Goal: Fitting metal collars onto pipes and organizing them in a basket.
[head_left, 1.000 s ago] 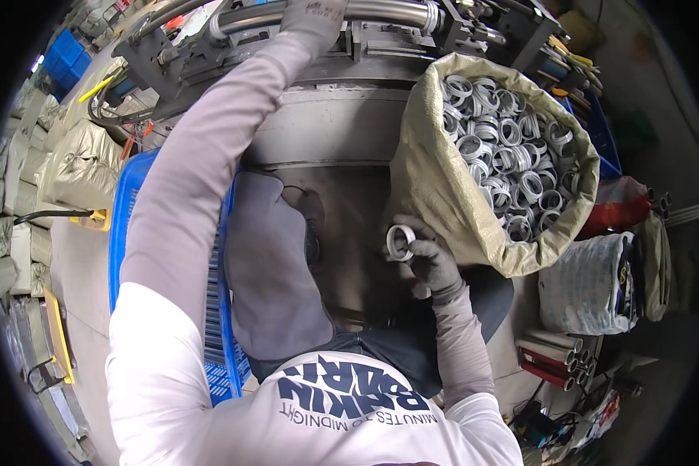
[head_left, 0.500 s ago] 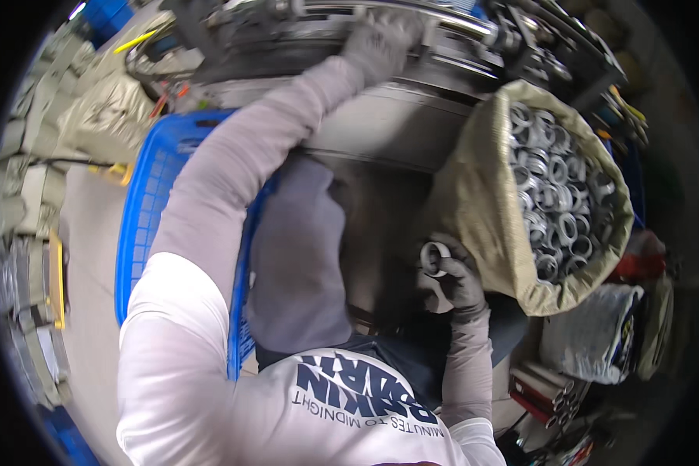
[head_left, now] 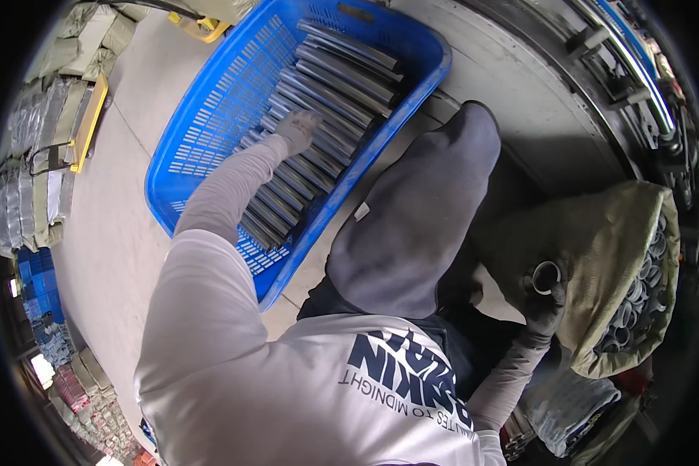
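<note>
My left hand (head_left: pixel 297 130), in a light grey glove, is on or just above the shiny metal tubes (head_left: pixel 318 116) lying side by side in a blue plastic basket (head_left: pixel 210 116). Its fingertips point down and are mostly hidden, so whether it grips a tube does not show. At the right, my right hand (head_left: pixel 550 309), in a darker glove, is closed around a metal ring (head_left: pixel 546 277). The ring's opening faces up. Beside that hand a tan woven sack (head_left: pixel 598 264) leans with its mouth to the right, filled with several similar metal rings (head_left: pixel 637 299).
A machine with a bright steel rod (head_left: pixel 637 70) stands at the upper right. Between basket and sack is my leg under a grey cover (head_left: pixel 412 217). Wrapped bundles (head_left: pixel 35 179) are stacked at the left by a yellow-edged cart (head_left: pixel 92 124). Folded cloth (head_left: pixel 571 412) lies below the sack.
My left hand has moved from the machine down to the tubes in the basket. The view has swung left. My right hand still holds the ring beside the sack.
</note>
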`<action>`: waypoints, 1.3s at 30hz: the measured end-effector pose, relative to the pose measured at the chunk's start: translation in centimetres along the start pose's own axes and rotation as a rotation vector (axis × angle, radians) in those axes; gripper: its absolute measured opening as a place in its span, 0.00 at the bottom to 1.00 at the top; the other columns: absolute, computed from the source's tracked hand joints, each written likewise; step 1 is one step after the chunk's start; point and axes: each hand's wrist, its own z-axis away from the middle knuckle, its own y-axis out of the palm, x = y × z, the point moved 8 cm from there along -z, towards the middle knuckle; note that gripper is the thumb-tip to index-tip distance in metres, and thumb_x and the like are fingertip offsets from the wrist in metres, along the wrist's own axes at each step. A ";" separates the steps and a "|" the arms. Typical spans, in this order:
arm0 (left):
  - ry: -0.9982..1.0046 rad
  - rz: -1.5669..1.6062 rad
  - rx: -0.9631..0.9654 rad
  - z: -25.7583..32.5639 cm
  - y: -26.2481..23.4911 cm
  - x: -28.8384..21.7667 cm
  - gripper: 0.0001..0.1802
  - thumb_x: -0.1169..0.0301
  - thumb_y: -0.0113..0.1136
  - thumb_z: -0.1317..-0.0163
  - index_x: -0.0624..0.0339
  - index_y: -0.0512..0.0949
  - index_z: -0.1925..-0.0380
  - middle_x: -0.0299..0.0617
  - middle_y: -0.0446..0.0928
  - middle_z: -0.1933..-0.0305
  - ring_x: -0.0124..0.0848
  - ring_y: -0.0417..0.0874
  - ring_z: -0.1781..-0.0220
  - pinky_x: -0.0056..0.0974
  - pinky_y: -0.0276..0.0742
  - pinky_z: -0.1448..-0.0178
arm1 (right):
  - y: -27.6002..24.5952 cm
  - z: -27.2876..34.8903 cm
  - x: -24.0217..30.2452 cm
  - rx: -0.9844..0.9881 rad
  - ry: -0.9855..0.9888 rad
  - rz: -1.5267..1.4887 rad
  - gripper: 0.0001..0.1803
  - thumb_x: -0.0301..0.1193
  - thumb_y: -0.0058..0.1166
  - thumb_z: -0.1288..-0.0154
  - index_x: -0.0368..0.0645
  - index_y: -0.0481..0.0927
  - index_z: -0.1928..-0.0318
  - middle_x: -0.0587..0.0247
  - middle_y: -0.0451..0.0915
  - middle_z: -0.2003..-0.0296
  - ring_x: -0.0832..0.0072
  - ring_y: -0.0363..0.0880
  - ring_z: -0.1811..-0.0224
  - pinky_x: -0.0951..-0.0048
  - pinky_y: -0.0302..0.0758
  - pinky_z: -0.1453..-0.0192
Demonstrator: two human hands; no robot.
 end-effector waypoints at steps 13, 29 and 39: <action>0.003 0.267 0.010 -3.2 9.0 -4.8 0.16 0.68 0.64 0.38 0.52 0.86 0.49 0.50 0.82 0.37 0.48 0.81 0.35 0.57 0.72 0.33 | 6.4 0.8 2.0 -0.097 0.039 -0.143 0.33 0.41 0.57 0.29 0.38 0.72 0.29 0.48 0.79 0.37 0.58 0.80 0.37 0.51 0.84 0.37; 0.738 0.545 -0.618 12.0 -37.2 -26.9 0.33 0.67 0.72 0.49 0.56 0.80 0.38 0.48 0.82 0.49 0.49 0.83 0.48 0.51 0.79 0.43 | 7.8 -0.6 -0.1 -0.071 -0.094 -0.369 0.24 0.45 0.44 0.16 0.35 0.80 0.42 0.56 0.85 0.61 0.70 0.84 0.63 0.69 0.81 0.54; 0.787 0.269 -0.444 11.3 -35.1 -39.1 0.37 0.64 0.72 0.47 0.59 0.75 0.35 0.47 0.80 0.49 0.46 0.83 0.50 0.50 0.79 0.45 | 8.9 2.5 4.2 -0.236 -0.713 0.551 0.15 0.28 0.48 0.27 0.34 0.80 0.46 0.47 0.87 0.51 0.52 0.87 0.49 0.60 0.83 0.44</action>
